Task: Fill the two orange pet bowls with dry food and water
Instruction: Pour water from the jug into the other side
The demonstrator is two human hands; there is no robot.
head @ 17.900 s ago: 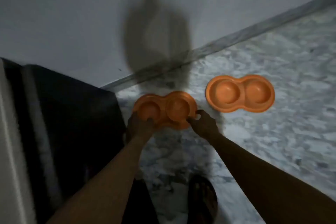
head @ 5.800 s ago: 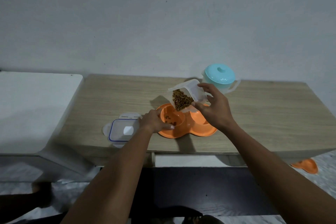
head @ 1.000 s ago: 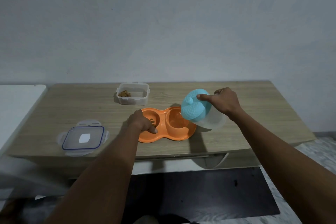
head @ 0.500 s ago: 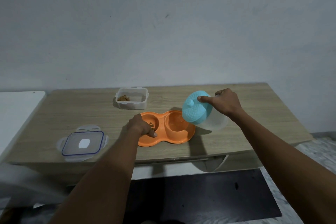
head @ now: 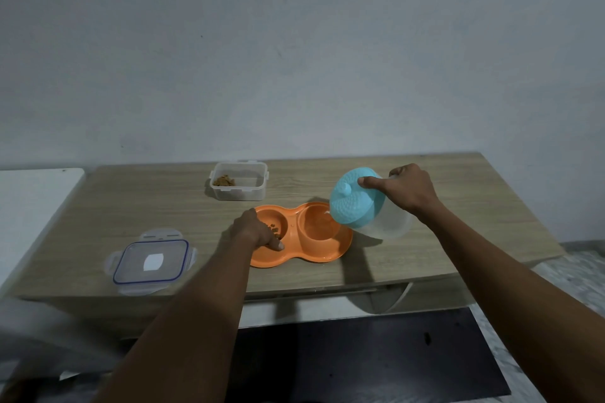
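Note:
An orange double pet bowl (head: 322, 255) lies on the wooden table (head: 458, 232). Its left cup holds a few brown kibbles; its right cup glistens with water. My left hand (head: 257, 231) grips the bowl's left rim, fingers curled over the edge. My right hand (head: 407, 188) holds a clear jug with a teal lid (head: 355, 203), tipped left so its spout is over the right cup; the thumb presses on the lid. The second orange bowl is not in view.
A clear food container (head: 239, 185) with a little kibble stands behind the bowl. Its blue-rimmed lid (head: 151, 261) lies at the front left. A white surface (head: 29, 203) adjoins the table on the left; a dark mat (head: 376, 360) lies below.
Over the last second the jug has stayed tipped over the right cup, and my left hand has kept its hold on the bowl's rim. The view has shifted slightly.

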